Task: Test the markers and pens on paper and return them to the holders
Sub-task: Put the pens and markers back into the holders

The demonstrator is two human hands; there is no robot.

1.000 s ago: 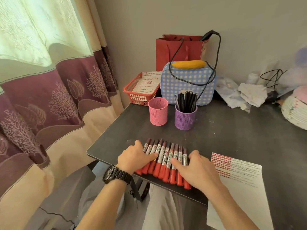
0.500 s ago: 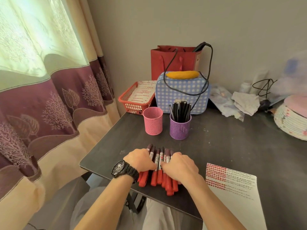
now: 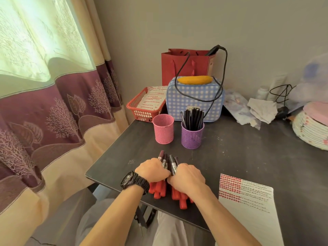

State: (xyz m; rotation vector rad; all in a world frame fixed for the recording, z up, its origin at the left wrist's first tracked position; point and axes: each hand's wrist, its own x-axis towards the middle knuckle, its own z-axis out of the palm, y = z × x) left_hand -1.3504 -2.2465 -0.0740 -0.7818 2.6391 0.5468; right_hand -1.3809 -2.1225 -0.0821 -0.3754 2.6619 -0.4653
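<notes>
Gripping the red markers (image 3: 166, 163) from both sides, you have them pressed into one tight bundle lying on the dark table (image 3: 248, 153) near its front edge. Your left hand (image 3: 152, 170), with a black watch (image 3: 134, 181) on its wrist, wraps the bundle's left side, and your right hand (image 3: 186, 176) wraps its right side. The fingers of both are curled in and clamped on the markers, and the two hands touch each other over the middle. The markers' dark ends stick out past your knuckles toward the holders, while their red ends poke out beneath your palms toward you. Beyond the bundle two mesh holders stand side by side: the pink holder (image 3: 163, 129) on the left and the purple holder (image 3: 192, 137) on the right, which is filled with upright black pens (image 3: 192, 118). To the right of your right forearm lies a sheet of paper (image 3: 248, 210), marked with rows of red strokes at its left and dark strokes beside them. Behind the holders sit a red plastic basket (image 3: 142, 112) with marked sheets in it, a blue gingham bag (image 3: 195, 102) with a black cable (image 3: 225, 68) draped over it, and a red gift bag (image 3: 177, 66) against the wall
</notes>
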